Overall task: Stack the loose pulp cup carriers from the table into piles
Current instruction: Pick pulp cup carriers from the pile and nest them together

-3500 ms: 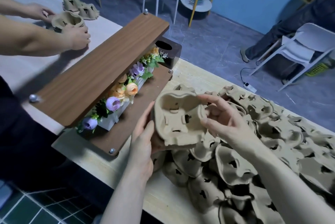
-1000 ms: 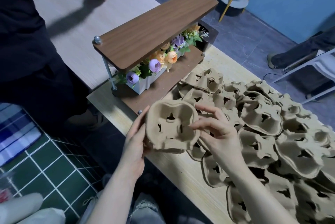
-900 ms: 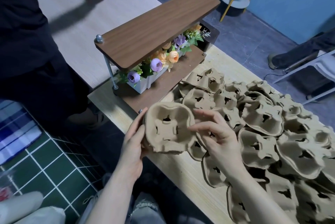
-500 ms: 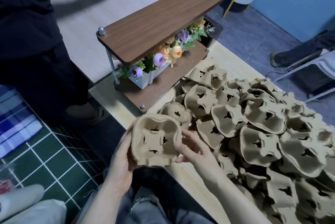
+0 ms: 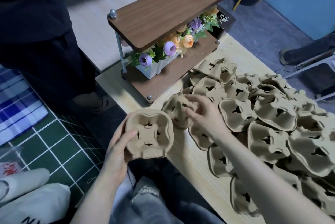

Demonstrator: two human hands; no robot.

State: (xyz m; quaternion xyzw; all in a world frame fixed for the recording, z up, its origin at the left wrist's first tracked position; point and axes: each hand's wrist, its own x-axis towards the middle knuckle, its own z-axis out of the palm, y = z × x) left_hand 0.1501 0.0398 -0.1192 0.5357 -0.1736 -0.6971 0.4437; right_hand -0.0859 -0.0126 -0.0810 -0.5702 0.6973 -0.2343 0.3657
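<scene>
A pale wooden table [image 5: 183,160] juts over green floor tiles [image 5: 54,144], with the person seated at its near corner. Nearest, the left hand [image 5: 117,151] holds a stack [image 5: 149,134] of nested carriers just off the table edge, cups up, thumb pressed on the rim and fingers curled beneath, probably so the next one can drop straight in. Just beyond, the right hand [image 5: 203,113] reaches onto a loose carrier [image 5: 176,113] at the pile's near edge; its fingers curl over the top, but motion blur hides whether they have pinched it yet. Right of that, the heap [image 5: 272,124] of unstacked carriers covers most of the table, so much of the job seems left. Farther back stands a small wooden shelf [image 5: 172,2] sheltering a box of artificial flowers [image 5: 172,46].
</scene>
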